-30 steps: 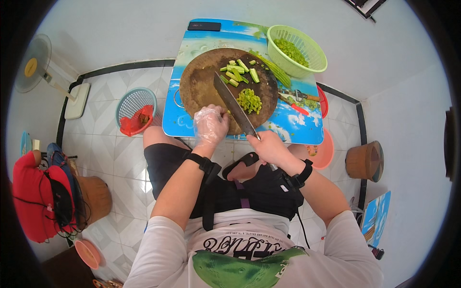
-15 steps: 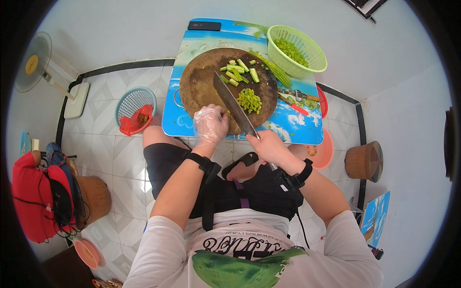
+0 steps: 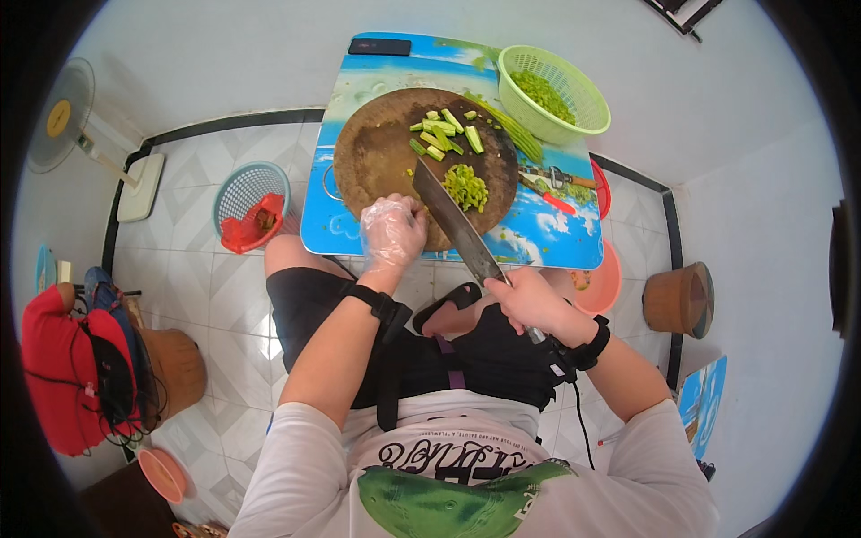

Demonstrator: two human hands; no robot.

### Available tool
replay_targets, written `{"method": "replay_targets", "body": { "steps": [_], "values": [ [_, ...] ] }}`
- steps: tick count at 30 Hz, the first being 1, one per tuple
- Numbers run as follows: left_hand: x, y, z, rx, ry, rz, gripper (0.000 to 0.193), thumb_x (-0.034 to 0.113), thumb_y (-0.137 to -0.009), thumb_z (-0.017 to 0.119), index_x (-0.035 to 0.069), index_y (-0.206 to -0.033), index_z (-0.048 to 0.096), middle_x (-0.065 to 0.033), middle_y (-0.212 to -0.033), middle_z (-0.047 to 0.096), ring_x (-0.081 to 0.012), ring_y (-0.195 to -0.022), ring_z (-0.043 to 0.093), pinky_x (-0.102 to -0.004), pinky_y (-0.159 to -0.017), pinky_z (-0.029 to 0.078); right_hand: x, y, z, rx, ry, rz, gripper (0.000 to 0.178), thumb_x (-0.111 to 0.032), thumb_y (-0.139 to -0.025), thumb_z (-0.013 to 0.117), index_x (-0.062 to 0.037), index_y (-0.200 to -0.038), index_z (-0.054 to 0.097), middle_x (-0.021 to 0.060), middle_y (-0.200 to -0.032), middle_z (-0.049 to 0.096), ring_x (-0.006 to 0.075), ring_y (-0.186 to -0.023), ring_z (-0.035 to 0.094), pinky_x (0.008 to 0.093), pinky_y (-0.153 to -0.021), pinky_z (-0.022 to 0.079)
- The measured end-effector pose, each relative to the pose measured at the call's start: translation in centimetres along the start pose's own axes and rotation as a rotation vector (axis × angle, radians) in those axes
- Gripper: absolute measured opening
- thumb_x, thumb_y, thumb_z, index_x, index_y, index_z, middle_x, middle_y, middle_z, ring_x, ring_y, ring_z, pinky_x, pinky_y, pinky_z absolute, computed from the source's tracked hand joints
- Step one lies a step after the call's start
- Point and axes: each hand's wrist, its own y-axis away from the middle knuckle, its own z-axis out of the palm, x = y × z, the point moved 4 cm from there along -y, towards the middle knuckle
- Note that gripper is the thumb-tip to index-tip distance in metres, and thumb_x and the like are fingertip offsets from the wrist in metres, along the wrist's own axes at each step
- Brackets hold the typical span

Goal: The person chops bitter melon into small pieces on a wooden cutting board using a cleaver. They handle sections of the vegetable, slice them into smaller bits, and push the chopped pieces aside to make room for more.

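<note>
My right hand point(image 3: 527, 302) grips the handle of a kitchen knife point(image 3: 459, 224). Its long blade slants up and left over the round wooden chopping board point(image 3: 369, 157). My left hand point(image 3: 395, 231), in a clear plastic glove, rests with curled fingers on the board's near edge, left of the blade. What those fingers hold, if anything, is hidden. Just right of the blade lies a heap of finely chopped green vegetable point(image 3: 466, 187). Farther back on the board are several short green vegetable sticks point(image 3: 441, 132). Long green stalks point(image 3: 513, 131) lie along the board's far right side.
The board sits on a small blue table point(image 3: 325, 226). A green basket point(image 3: 578, 124) of chopped greens and a phone point(image 3: 379, 46) stand at its back. Wooden-handled point(image 3: 583, 182) and red-handled point(image 3: 560, 204) tools lie at right. A blue-grey basket point(image 3: 235, 190) is on the floor.
The knife and my right hand have moved right and toward me, so the blade sits farther from my left hand. My left hand has stayed in place.
</note>
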Motion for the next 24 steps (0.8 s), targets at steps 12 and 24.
{"method": "replay_targets", "body": {
  "steps": [12,24],
  "values": [
    [0.3,-0.1,-0.1,-0.013,-0.028,0.022,0.009,0.018,-0.079,0.076,0.010,-0.078,0.073,-0.0104,-0.081,0.067,-0.0345,-0.082,0.065,-0.0484,-0.076,0.051,-3.9,-4.4,1.1,0.116,0.119,-0.153,0.045,-0.030,-0.103,0.052,0.0064,-0.078,0.062,0.0151,-0.051,0.059,0.0267,-0.043,0.064,0.0391,-0.045,0.052],
    [0.5,-0.1,-0.3,-0.004,0.021,-0.020,0.009,0.019,-0.079,0.076,0.010,-0.080,0.074,-0.0103,-0.082,0.068,-0.0341,-0.083,0.066,-0.0481,-0.076,0.051,-3.4,-3.2,0.6,0.157,0.092,-0.097,0.048,-0.034,-0.104,0.055,0.0053,-0.079,0.064,0.0142,-0.052,0.062,0.0259,-0.045,0.065,0.0383,-0.046,0.054]
  ]
}}
